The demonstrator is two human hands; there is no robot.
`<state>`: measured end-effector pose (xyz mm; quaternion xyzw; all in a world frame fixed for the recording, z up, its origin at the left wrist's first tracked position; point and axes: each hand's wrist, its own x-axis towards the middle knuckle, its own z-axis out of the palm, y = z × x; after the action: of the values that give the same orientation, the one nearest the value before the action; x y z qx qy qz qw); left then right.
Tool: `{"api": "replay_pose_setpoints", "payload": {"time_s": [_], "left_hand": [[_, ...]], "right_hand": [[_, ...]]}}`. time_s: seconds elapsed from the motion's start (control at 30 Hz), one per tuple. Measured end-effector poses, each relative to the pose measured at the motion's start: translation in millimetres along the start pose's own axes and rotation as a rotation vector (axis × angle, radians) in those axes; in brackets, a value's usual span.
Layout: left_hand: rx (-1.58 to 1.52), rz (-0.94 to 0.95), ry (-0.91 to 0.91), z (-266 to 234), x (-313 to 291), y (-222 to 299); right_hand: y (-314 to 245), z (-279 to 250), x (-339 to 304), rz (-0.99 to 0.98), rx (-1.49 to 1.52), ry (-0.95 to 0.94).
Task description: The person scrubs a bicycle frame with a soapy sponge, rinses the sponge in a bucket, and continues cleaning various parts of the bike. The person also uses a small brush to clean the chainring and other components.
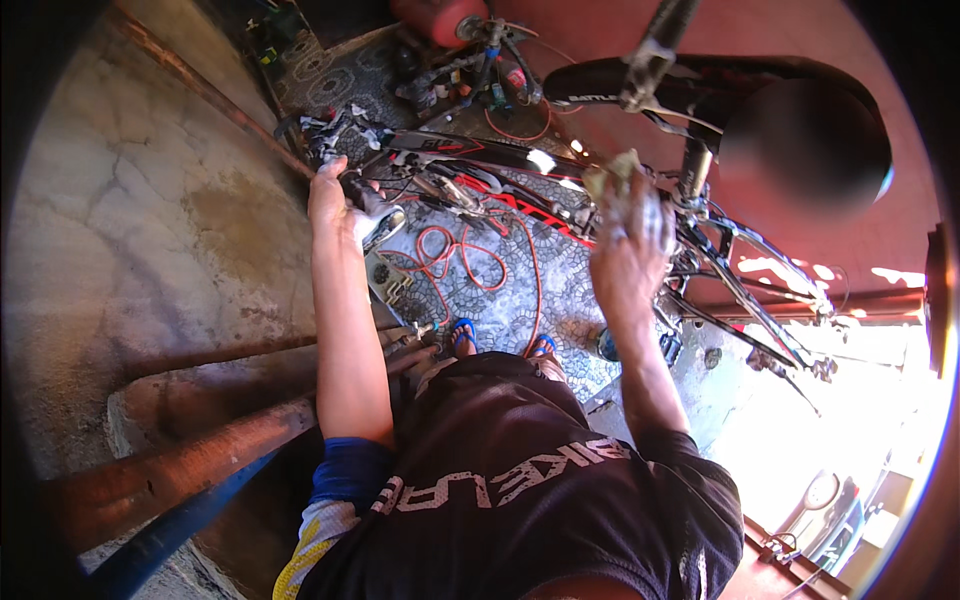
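A black and red bicycle frame runs across in front of me, with white suds on its front end. My left hand is closed around a dark part at that front end; its exact shape is hidden. At the rear of the top tube, my right hand presses a yellowish sponge close to the seat post. Suds cover the right fingers, which look slightly blurred. Above them sits a long black saddle, its rear partly under a blurred patch. The rear stays hold no wheel.
A metal stand arm reaches the saddle area. An orange hose coils over the patterned floor. A red tank is at the far side. Rusty pipes lie at my left, beside a concrete wall.
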<state>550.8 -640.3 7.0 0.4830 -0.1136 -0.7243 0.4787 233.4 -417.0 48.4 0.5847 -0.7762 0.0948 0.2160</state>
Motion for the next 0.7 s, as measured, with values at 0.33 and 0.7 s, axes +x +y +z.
{"api": "replay_pose_setpoints", "payload": {"time_s": [0.33, 0.7], "left_hand": [[0.039, -0.008, -0.029, 31.8, 5.1, 2.7], [0.063, 0.114, 0.053, 16.4, -35.9, 17.7]], "right_hand": [[-153.5, 106.9, 105.5, -0.376, 0.184, -0.196], [55.1, -13.3, -46.9, 0.101, 0.190, 0.261]]}}
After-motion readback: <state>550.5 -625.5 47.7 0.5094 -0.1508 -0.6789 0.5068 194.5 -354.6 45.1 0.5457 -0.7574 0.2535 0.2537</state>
